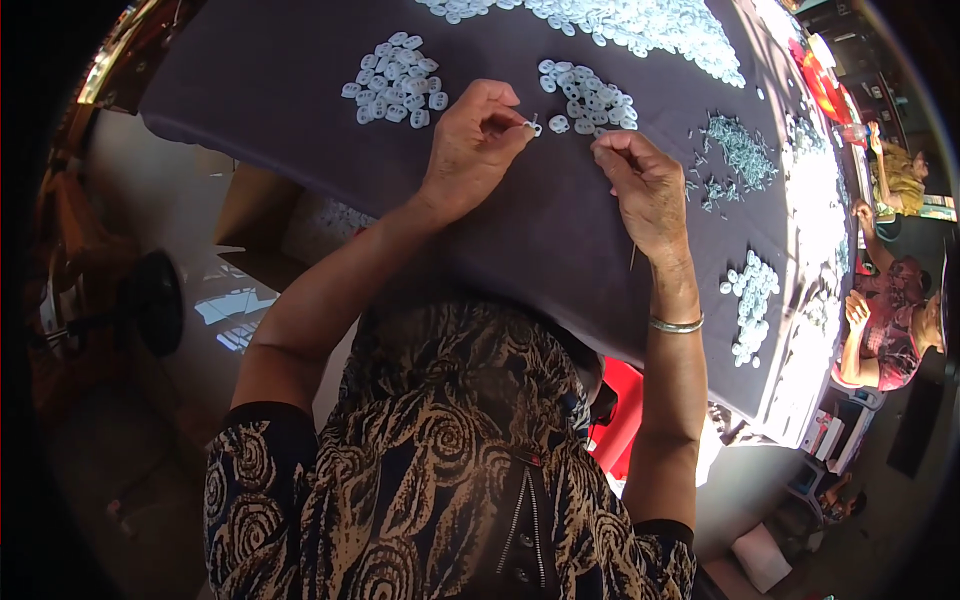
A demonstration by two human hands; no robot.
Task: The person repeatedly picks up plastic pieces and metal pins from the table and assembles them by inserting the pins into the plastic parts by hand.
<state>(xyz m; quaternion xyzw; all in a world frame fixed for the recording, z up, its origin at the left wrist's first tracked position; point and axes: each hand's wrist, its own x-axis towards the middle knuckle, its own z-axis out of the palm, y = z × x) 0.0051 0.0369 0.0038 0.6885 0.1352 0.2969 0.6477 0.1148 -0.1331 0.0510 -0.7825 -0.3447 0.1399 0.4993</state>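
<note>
A small white piece [536, 129], a thin sliver jutting up from it, is being pinched upright or nearly so between the left hand's [470, 145] thumb and fingers. Just beside it, a loose white oval [558, 124] is being left lying flat. A pile of pierced white ovals [590, 92], overlapping at varied angles, is being approached at its near edge by the right hand [648, 190]; any piece being gripped there is being hidden by the fingertips.

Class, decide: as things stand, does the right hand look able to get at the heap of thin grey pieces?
Probably yes: the heap of thin grey pieces lies beside the right hand on the dark cloth, nothing visible blocking the way, though that hand may be holding something.
</note>
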